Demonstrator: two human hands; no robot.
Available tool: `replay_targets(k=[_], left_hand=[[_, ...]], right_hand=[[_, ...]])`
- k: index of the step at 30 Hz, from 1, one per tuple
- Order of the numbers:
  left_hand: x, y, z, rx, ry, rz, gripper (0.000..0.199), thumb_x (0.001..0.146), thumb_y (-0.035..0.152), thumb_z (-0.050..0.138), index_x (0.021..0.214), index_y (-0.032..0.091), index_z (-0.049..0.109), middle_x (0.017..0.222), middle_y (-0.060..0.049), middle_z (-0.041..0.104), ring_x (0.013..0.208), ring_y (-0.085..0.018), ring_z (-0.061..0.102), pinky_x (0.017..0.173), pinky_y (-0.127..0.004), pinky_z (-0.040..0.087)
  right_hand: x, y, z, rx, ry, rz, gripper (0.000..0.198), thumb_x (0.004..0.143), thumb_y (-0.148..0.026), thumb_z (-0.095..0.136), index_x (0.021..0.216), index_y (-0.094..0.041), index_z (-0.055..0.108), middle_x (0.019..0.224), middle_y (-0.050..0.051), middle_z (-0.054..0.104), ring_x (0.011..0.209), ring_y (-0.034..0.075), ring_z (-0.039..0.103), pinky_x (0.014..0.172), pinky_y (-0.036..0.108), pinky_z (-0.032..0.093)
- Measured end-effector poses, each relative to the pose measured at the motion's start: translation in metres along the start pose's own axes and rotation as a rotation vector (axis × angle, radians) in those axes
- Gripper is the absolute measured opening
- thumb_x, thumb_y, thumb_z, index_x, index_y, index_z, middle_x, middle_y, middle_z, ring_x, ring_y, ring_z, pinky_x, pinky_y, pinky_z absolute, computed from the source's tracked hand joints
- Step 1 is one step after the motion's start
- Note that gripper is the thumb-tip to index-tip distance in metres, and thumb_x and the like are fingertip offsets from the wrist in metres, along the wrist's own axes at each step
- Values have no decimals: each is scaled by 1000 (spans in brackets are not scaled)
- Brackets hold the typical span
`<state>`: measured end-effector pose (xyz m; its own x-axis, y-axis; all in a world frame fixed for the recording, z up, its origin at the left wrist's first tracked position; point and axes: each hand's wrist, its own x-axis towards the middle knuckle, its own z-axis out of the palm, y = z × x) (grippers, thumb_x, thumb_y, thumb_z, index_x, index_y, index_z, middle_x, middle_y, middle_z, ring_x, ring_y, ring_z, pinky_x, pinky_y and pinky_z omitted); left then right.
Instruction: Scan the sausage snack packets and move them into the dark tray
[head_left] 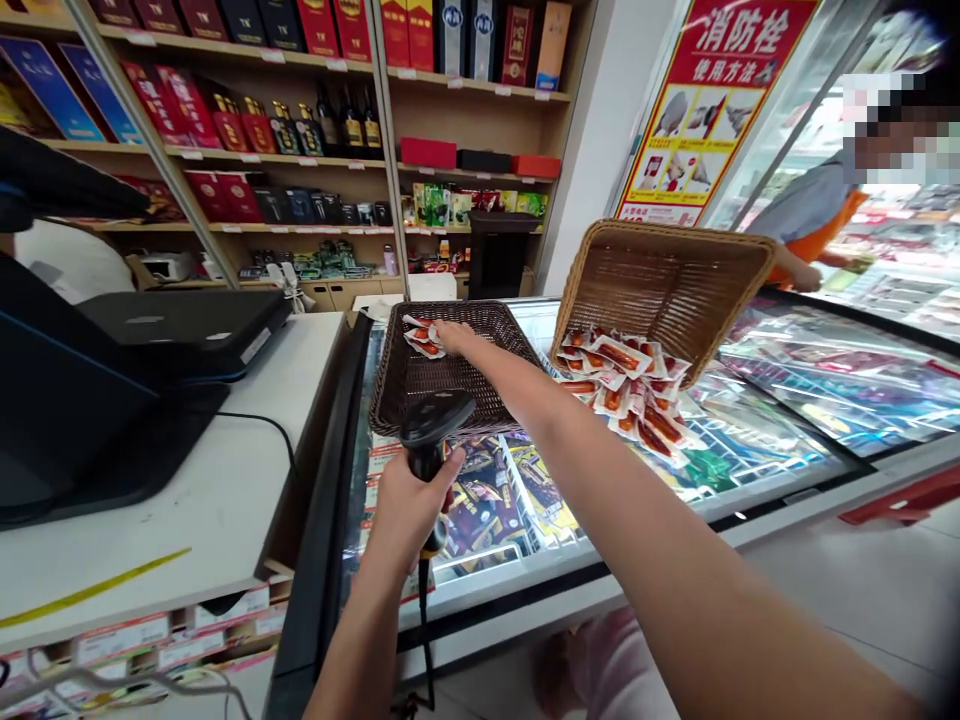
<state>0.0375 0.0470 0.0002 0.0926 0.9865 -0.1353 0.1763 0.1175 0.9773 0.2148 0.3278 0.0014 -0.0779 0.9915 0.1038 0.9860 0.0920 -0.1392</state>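
My left hand (409, 500) is wrapped round the handle of a black barcode scanner (435, 420), held upright with its head over the near edge of the dark brown basket (487, 385). My right hand (454, 338) reaches into that basket, its fingers closed at the edge of a few packaged sausages (424, 345); the fingertips are partly hidden. To the right, a light brown wicker basket (675, 265) lies tipped on its side. Many vacuum-packed sausages (619, 355) spill out of its mouth onto the glass top of a freezer (480, 560).
A white counter (217, 480) on the left carries a black register screen (60, 390) and a flat black device (180, 325). Shelves of boxed bottles (300, 150) stand behind. A person in an orange apron (829, 235) is at the far right. The scanner's cable (424, 620) hangs down.
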Motion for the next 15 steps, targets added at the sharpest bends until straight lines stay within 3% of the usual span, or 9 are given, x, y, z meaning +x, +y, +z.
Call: replay_targets(k=[3, 7, 12, 15], left_hand=[[-3, 2, 0, -4, 11, -4, 46, 66, 58, 81, 75, 22, 54, 51, 3, 54, 47, -15, 54, 46, -27, 40], [-2, 3, 3, -17, -19, 20, 46, 68, 58, 80, 76, 21, 55, 49, 3, 54, 45, -14, 51, 46, -26, 39], [22, 6, 15, -115, -3, 52, 53, 57, 62, 83, 78, 20, 58, 53, 2, 59, 46, -17, 57, 49, -29, 46], [42, 6, 21, -51, 81, 166, 48, 59, 58, 83, 78, 19, 63, 64, -4, 69, 63, -23, 69, 60, -32, 53]], right_hand=[[0, 0, -1, 8, 30, 11, 43, 87, -19, 65, 130, -11, 62, 142, 24, 59, 136, 35, 53, 112, 48, 41], [-22, 12, -24, 178, 127, 130, 25, 78, -21, 77, 102, -18, 74, 113, 15, 73, 115, 33, 66, 97, 42, 51], [-90, 46, -51, 850, 539, 207, 38, 65, -46, 86, 86, -18, 70, 84, 1, 72, 91, 23, 68, 83, 35, 57], [-139, 65, -52, 1312, 643, 218, 44, 60, -49, 88, 85, -20, 66, 79, -2, 70, 81, 19, 69, 74, 32, 60]])
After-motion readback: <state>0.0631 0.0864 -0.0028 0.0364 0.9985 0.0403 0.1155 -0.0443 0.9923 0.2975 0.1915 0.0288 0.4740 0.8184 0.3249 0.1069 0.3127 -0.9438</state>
